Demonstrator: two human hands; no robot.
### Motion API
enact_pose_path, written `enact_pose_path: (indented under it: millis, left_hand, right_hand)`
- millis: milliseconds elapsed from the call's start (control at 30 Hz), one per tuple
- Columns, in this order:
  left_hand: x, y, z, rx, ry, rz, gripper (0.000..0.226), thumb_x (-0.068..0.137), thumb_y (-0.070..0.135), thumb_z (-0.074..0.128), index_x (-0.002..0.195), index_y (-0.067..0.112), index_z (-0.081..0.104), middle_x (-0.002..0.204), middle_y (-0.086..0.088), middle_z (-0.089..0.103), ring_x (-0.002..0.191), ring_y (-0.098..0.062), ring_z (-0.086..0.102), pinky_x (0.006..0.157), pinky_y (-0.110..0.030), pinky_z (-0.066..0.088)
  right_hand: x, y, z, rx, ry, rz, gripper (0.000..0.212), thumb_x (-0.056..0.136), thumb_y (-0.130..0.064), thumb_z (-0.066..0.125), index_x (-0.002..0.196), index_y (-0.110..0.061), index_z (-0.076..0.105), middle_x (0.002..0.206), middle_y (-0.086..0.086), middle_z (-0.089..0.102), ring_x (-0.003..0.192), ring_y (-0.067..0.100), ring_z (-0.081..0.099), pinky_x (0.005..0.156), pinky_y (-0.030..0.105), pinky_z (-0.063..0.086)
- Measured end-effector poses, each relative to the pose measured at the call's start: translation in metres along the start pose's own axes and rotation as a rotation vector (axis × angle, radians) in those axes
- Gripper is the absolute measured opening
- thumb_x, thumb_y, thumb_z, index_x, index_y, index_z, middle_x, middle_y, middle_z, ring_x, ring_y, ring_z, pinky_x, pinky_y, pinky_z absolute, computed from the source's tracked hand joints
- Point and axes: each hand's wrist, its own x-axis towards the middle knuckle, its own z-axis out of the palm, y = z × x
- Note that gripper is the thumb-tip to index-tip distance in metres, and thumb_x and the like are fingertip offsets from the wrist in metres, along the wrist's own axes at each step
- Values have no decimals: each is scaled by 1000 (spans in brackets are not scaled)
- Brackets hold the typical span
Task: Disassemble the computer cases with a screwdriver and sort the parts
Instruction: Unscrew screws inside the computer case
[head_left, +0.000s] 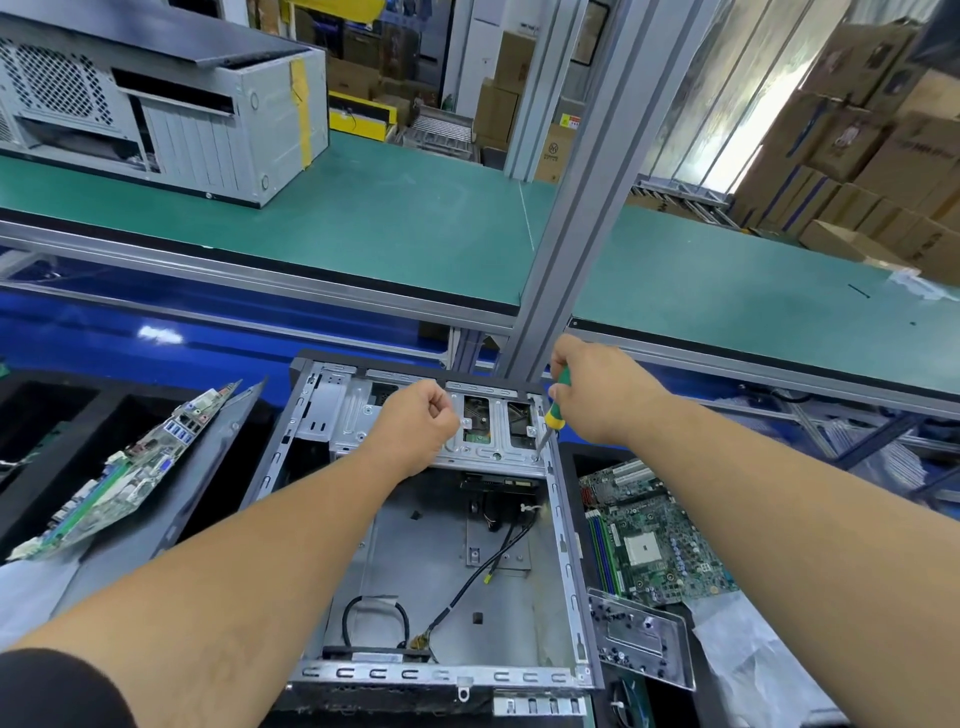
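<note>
1. The open computer case (441, 571) lies flat before me on the bench, its drive cage (415, 421) at the far end.
2. My right hand (597, 389) grips the green-and-yellow screwdriver (555, 410), its tip down at the cage's right corner.
3. My left hand (415, 423) rests on the cage, fingers curled (whether they pinch anything, I cannot tell).
4. One motherboard (654, 535) lies right of the case; another (119, 473) leans tilted on the left.
5. A second case (156, 104) sits on the green belt (389, 218) beyond.
</note>
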Motion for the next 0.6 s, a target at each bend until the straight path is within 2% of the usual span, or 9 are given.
enact_pose_path:
  millis: [133,233,367,433,600]
  left_hand:
    - [-1,0,0,-6,-3,4,8,82,16,62,79,24,62,64,10,63,50,3,52,51,-19,44]
    - [-3,-2,0,3,-14,8,11,81,15,64,79,25,60,62,11,61,49,0,52,50,-21,44]
    - [-3,-2,-1,1,-30,18,12,79,13,61,76,24,56,59,11,56,47,-1,48,49,-22,42]
    - [-4,-1,-1,-20,-34,16,11,77,12,57,75,23,54,60,10,54,48,-3,44,50,-26,43]
    - [-8,2,0,-3,-38,20,11,78,11,49,75,21,49,65,3,54,59,-18,45,57,-35,42]
  right_hand:
    - [0,-2,-3,-11,26,-17,11,99,-25,59,100,-22,49,80,-10,47,72,14,49,54,32,32]
    - [-2,-6,-5,-22,10,-19,11,99,-23,59,101,-21,49,80,-6,49,70,8,45,53,32,31]
    - [-5,-7,-3,-17,3,-7,11,98,-21,60,101,-21,50,83,-4,50,75,16,48,61,34,35]
    - [-5,-7,-4,-14,-1,-3,10,98,-22,60,101,-21,50,85,-4,51,77,18,49,60,33,34]
    - [-8,-12,-5,-56,-13,14,10,99,-27,57,101,-20,50,89,0,58,83,25,53,63,34,38]
